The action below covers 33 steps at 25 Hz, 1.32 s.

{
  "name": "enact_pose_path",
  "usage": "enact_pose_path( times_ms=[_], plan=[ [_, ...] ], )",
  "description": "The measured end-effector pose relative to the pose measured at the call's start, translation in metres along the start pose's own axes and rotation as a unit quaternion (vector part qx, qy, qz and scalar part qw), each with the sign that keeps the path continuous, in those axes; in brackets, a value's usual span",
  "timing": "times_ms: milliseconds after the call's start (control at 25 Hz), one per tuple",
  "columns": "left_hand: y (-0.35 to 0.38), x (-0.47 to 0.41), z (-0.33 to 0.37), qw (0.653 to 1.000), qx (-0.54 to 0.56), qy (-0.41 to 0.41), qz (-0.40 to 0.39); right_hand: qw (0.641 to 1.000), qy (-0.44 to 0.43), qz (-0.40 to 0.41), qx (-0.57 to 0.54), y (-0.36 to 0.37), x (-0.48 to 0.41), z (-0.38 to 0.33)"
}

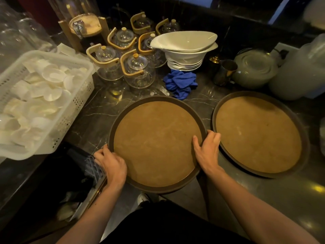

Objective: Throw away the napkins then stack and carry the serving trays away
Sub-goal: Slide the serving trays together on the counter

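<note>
With no napkins left on either tray, stacking step in hand. Left hand [112, 164] and right hand [207, 148] grasp near tray [156, 143] by rim, overhanging tabletop [98, 110] edge. Next: lift, set squarely onto second tray [260, 132] just beside.

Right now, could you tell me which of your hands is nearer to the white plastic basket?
Left. The left hand grips the near tray's left rim, just right of the basket; the right hand holds the tray's far side.
</note>
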<state>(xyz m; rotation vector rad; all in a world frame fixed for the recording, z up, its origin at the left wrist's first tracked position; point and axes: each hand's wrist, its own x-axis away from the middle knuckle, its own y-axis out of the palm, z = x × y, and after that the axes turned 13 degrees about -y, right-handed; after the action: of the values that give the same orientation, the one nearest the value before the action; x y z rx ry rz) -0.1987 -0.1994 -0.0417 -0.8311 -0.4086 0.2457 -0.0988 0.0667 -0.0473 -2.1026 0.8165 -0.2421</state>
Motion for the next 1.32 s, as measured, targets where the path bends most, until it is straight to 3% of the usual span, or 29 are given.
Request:
enact_pose_path(
  times_ms=[520, 800, 1000, 1320],
  plan=[
    [0.003, -0.003, -0.009, 0.997, 0.004, 0.067, -0.022, 0.999, 0.021, -0.015, 0.038, -0.001, 0.003, -0.004],
    [-0.008, -0.014, -0.016, 0.993, 0.006, 0.075, -0.096, 0.997, 0.023, -0.049, 0.057, -0.008, 0.021, -0.008],
    [-0.028, -0.006, -0.007, 0.978, -0.046, 0.192, -0.072, 0.997, 0.000, -0.028, 0.074, -0.019, 0.040, -0.022],
    [-0.017, 0.033, 0.038, 0.932, 0.007, 0.304, -0.198, 0.993, -0.064, 0.011, 0.102, -0.043, 0.051, -0.041]
  ],
)
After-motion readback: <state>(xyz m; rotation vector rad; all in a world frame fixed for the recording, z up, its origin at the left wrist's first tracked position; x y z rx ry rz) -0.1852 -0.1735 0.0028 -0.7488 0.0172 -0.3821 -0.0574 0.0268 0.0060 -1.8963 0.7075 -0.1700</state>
